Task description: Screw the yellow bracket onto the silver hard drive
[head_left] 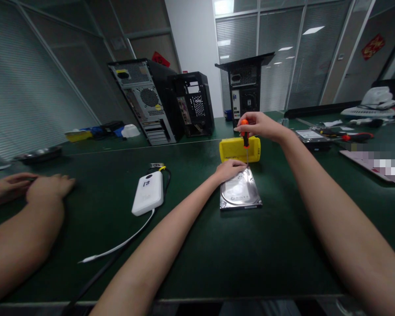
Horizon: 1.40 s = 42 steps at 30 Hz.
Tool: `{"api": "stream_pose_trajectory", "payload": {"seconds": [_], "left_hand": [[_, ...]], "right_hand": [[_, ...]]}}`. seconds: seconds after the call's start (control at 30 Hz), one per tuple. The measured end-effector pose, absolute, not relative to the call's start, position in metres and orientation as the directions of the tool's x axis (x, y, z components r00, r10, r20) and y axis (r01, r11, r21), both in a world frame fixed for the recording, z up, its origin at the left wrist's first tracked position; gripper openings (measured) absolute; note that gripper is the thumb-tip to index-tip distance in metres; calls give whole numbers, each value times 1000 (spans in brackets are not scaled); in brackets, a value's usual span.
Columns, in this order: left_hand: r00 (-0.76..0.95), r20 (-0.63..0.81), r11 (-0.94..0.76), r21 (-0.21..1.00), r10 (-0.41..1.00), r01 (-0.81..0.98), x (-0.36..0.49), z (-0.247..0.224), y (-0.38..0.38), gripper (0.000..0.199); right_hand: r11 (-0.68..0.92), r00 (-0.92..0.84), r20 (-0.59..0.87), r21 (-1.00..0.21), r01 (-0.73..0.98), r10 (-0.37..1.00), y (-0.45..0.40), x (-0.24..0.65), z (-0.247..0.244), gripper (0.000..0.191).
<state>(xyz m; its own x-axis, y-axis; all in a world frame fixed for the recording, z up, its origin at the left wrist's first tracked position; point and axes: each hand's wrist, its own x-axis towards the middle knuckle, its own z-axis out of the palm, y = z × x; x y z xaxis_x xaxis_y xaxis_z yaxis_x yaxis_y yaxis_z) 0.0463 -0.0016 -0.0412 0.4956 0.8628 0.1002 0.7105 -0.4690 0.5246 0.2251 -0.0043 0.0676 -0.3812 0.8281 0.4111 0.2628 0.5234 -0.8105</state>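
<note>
Two bare forearms (pixel 158 241) reach over the near edge of the green bench (pixel 250 254). Left of them, a white cable (pixel 128 241) trails from a white pack (pixel 148 193), with a black cord (pixel 100 274) running beneath. At the far left lie a co-worker's hands (pixel 49 188), well apart from the person's own.

The drive (pixel 239 193) lies flat on the bench between the forearms, its label up. The left grip (pixel 230 170) is unclosed, palm down, with its fingers laid over the drive's far left part; the light press probably keeps it from sliding or turning. The right grip (pixel 258 125) is closed on the top of the driver (pixel 245 139), which stands nearly upright, its tip at the far right corner of the drive. Holding it so high and straight likely keeps the tip square and lets the fingers twist freely. Whether the tip sits in a screw is too small to tell.

Just behind the drive is a yellow box (pixel 233 151), seemingly within easy reach. To the right, beyond the arm, lies a red-handled tool (pixel 357 137). Farther back stand three PC cases (pixel 148 103), before a glass wall (pixel 279 57).
</note>
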Motion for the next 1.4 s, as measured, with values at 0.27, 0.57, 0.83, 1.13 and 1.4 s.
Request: {"api": "stream_pose_trajectory", "payload": {"seconds": [0.27,0.57,0.83,1.13,1.4], "left_hand": [[475,103,-446,559,874,699,45,-46,4,36],[466,124,-444,584,876,680,46,-50,6,36],[472,162,-467,597,866,652,47,-49,4,31],[432,162,-439,586,887,681,51,-49,6,27],[307,300,-429,588,903,686,52,-37,-18,28]], "right_hand": [[531,-371,416,-794,296,830,-4,226,67,17],[500,-334,409,-825,262,849,1,222,63,16],[553,-376,434,-771,316,819,1,224,62,17],[433,-311,339,-845,315,888,5,219,59,16],[470,-430,324,-832,294,842,6,220,62,15]]}}
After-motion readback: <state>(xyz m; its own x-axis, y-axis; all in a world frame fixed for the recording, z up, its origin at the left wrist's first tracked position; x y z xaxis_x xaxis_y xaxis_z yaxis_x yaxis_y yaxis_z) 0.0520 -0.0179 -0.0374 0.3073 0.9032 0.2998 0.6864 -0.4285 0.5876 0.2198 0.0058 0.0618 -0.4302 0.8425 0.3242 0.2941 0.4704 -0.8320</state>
